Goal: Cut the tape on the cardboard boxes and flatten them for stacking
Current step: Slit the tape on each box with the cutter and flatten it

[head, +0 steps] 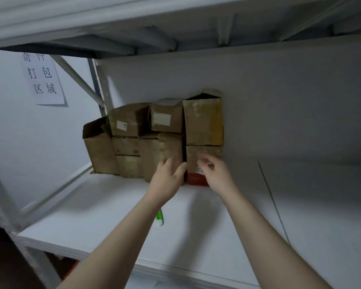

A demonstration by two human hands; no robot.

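Currently the red-banded cardboard box (204, 157) is standing at the back edge of the shelf board (104, 205), ending the row of cartons on the right, with an upper cardboard box (202, 122) sitting on it. Its printed face is pointing toward the front edge; its long axis is not showing. The right hand (216, 174) is lying on that face, fingers loosely bent and blurred, so I cannot tell whether they are gripping. The left hand (168, 177) is spreading nearly straight fingers beside the dark gap separating the box from the tall carton (163, 151). Nearer the front edge, a green-and-white tool (160, 219) is lying under the left forearm.
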